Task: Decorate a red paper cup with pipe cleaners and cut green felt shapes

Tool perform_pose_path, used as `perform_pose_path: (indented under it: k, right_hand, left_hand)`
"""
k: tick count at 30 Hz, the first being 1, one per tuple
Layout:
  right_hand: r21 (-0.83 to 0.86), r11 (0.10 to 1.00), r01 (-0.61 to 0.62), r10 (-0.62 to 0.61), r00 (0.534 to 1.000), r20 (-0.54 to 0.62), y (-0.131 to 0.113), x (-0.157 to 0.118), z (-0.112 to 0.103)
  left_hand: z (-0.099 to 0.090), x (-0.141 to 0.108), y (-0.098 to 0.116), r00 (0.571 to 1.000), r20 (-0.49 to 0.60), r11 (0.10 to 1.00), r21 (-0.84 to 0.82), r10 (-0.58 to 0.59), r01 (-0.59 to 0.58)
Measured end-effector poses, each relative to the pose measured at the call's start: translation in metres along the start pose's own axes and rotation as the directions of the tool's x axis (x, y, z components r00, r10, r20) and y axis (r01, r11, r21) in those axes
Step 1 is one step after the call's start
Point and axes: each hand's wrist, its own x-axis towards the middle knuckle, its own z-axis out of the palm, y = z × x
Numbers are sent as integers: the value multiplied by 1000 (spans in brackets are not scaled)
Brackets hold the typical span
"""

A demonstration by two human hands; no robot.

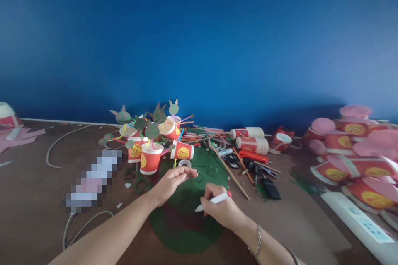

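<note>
My right hand (pixel 224 211) grips a white marker (pixel 219 198) with a red end, its tip pointing down and left over a round-edged dark green sheet (pixel 186 238). My left hand (pixel 172 182) hovers above the same sheet, fingers stretched out to the right, with nothing seen in it. Just beyond it lies a roll of tape (pixel 184 165). Red-and-white paper cups (pixel 151 159) stand behind and left of that hand; green paper heads with ears (pixel 152 131) rise from them on coloured straws.
Cups with pink paper circles (pixel 323 126) crowd the right side, beside a white power strip (pixel 357 219). Nested cups (pixel 252 145), scissors (pixel 231 160), wooden sticks (pixel 231 172) and a black object (pixel 270 188) lie at centre right. A blurred-out device with a cable (pixel 93 180) lies left.
</note>
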Motion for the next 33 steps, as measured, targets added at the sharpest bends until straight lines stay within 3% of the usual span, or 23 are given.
perform_pose_path:
  k: [6, 15, 21, 27, 33]
  right_hand:
    - [53, 998, -27, 28, 999, -24, 4, 2, 0]
    - [-1, 1000, -23, 23, 997, -79, 2, 2, 0]
    - [19, 1000, -6, 7, 1000, -10, 1, 1, -1]
    - [15, 1000, 10, -9, 998, -61, 4, 2, 0]
    - [-10, 1000, 8, -8, 1000, -10, 0, 0, -1]
  left_hand:
    - [2, 0, 3, 1000, -9, 1000, -13, -10, 10]
    - [0, 0, 1, 1000, -2, 1000, -16, -6, 6]
    - [-1, 0, -1, 1000, 11, 1000, -9, 8, -8]
    - [-1, -1, 1, 1000, 3, 1000, -6, 0, 0]
    - [2, -1, 6, 1000, -8, 1000, -19, -22, 21]
